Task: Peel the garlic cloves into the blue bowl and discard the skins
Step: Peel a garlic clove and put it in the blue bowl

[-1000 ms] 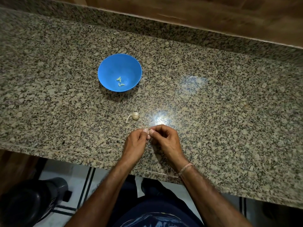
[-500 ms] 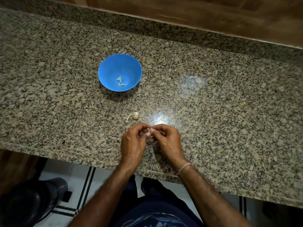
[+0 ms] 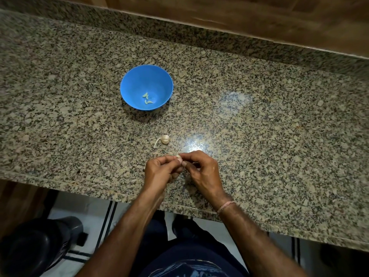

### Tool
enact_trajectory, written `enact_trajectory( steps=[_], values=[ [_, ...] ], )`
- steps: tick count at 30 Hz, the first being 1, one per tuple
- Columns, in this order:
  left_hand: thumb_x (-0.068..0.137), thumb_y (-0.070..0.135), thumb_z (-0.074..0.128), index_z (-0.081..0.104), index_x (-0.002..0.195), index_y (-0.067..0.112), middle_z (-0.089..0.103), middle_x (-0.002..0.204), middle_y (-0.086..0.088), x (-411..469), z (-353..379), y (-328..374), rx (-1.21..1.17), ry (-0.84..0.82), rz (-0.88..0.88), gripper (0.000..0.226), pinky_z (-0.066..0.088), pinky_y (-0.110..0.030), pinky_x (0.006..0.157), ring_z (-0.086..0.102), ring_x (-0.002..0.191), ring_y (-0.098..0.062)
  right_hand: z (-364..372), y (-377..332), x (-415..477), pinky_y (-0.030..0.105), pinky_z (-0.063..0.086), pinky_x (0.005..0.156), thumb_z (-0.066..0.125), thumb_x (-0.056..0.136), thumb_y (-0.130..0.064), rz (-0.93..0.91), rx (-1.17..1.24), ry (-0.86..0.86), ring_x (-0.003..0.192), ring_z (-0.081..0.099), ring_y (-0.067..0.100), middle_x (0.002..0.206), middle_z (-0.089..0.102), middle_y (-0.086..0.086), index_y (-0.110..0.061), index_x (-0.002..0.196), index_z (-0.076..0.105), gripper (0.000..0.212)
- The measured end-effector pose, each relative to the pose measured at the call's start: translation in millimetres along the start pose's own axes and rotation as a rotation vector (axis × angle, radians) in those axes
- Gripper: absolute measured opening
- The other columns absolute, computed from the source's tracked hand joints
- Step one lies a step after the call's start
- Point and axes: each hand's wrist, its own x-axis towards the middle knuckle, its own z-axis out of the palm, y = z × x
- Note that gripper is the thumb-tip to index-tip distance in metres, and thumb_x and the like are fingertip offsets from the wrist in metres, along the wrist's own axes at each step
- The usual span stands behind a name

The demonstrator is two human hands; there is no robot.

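A blue bowl (image 3: 129,84) stands on the granite counter with three peeled cloves (image 3: 147,98) at its bottom. A small garlic bulb (image 3: 165,139) with a pale stem lies between the bowl and my hands. Near the counter's front edge my left hand (image 3: 159,172) and my right hand (image 3: 203,172) meet fingertip to fingertip, both pinching one small garlic clove (image 3: 179,158). Only the clove's pale top shows between the fingers.
The speckled granite counter (image 3: 259,126) runs wide to both sides, with a raised granite strip and wood panelling behind. A dark bin (image 3: 38,246) stands on the floor at lower left, below the counter's front edge.
My hands have shifted slightly, the fingers reworking their pinch on the clove. Bowl and bulb have not moved.
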Motion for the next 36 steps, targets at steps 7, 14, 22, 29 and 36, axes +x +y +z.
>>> enact_trajectory(
  steps=[7,14,22,29,36],
  values=[
    [0.094,0.015,0.074,0.079,0.098,0.011,0.080,0.095,0.005,-5.4,-0.6,2.4,0.156,-0.024,0.118,0.008,0.059,-0.025,0.086,0.076,0.092,-0.005,-1.2,0.2,-0.8,0.034,0.062,0.078,0.079,0.091,-0.010,-0.026,-0.061,0.014,0.089,0.071,0.008,0.096,0.074,-0.003,-0.012,0.108,0.080,0.017],
    [0.094,0.021,0.075,0.081,0.092,0.020,0.080,0.090,0.004,-4.1,-6.7,5.7,0.287,-0.007,0.205,0.007,0.062,-0.044,0.091,0.076,0.091,-0.014,7.0,-6.7,0.5,0.031,0.060,0.074,0.077,0.094,-0.017,-0.088,-0.151,0.074,0.084,0.069,0.007,0.093,0.073,-0.002,-0.012,0.107,0.080,0.015],
    [0.091,0.031,0.073,0.074,0.083,0.025,0.075,0.087,-0.002,2.2,-15.8,11.1,0.344,-0.015,0.201,0.010,0.061,-0.057,0.086,0.072,0.090,-0.030,21.8,-18.7,-0.8,0.009,0.047,0.069,0.071,0.099,-0.018,0.004,-0.157,0.115,0.078,0.064,-0.001,0.090,0.072,-0.006,-0.013,0.104,0.079,0.011],
    [0.091,0.039,0.071,0.073,0.082,0.027,0.072,0.082,0.006,7.3,-22.4,16.7,0.564,-0.020,0.235,0.015,0.060,-0.042,0.075,0.069,0.079,-0.015,30.9,-26.1,-3.8,0.044,0.059,0.078,0.063,0.103,-0.027,0.299,0.153,0.164,0.079,0.066,0.022,0.084,0.071,0.005,-0.015,0.091,0.074,0.020],
    [0.097,0.031,0.071,0.066,0.097,0.026,0.070,0.090,0.009,11.7,-30.1,16.5,0.756,-0.030,0.336,0.007,0.054,-0.029,0.071,0.065,0.079,-0.007,31.4,-31.4,-8.8,0.048,0.061,0.093,0.066,0.102,-0.029,0.421,0.348,0.191,0.095,0.071,0.031,0.092,0.076,0.008,-0.012,0.094,0.076,0.021]
  ],
)
